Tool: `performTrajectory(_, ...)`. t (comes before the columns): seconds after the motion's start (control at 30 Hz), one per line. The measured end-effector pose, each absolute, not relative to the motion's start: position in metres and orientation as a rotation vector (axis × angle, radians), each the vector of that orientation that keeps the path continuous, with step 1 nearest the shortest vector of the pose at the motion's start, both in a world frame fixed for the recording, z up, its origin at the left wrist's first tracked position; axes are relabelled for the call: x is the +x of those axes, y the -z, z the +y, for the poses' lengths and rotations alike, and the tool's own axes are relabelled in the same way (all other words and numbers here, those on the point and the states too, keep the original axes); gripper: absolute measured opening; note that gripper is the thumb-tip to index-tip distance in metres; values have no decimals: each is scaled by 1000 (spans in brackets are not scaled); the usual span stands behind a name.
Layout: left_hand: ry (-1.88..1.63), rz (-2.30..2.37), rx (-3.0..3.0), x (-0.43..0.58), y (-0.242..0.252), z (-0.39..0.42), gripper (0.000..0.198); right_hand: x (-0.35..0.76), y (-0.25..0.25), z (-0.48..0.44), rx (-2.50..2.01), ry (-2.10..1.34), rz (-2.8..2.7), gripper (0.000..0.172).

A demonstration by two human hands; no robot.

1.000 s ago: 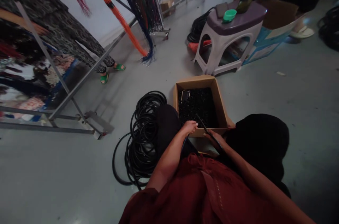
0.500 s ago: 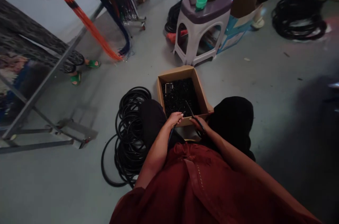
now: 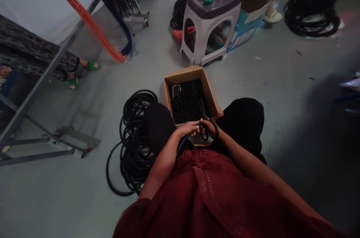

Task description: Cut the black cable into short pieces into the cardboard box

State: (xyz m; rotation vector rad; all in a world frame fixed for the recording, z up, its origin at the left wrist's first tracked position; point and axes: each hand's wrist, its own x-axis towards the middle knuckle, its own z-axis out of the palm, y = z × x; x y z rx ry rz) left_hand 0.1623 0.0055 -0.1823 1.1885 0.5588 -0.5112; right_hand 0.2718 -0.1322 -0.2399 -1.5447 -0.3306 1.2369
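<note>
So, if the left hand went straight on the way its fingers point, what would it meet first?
The left hand would probably meet the right hand, which holds scissors; exact depth between them is unclear.

Coil — left of box | stool — beyond box

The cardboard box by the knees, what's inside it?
Inside the box are lots of small black pieces, with what looks like a phone lying on them near the far left corner. The pieces hide the bottom, so anything buried can't be seen.
</note>
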Motion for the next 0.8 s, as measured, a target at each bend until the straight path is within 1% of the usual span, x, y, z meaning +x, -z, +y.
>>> performTrajectory(0.13, 552, 517, 1224, 162, 179, 1, 34, 273, 240, -132, -1517, -1226, -269, 28)
performTrajectory(0.3, 545, 521, 1213, 159, 176, -1, 28, 274, 238, -133, -1544, -1159, -248, 28)
performTrajectory(0.6, 556, 694, 1254, 157, 185, -3, 37, 274, 238, -132, -1657, -1061, -297, 27)
performTrajectory(0.8, 511, 805, 1268, 159, 193, -3, 37, 273, 240, -132, -1688, -1062, -299, 29)
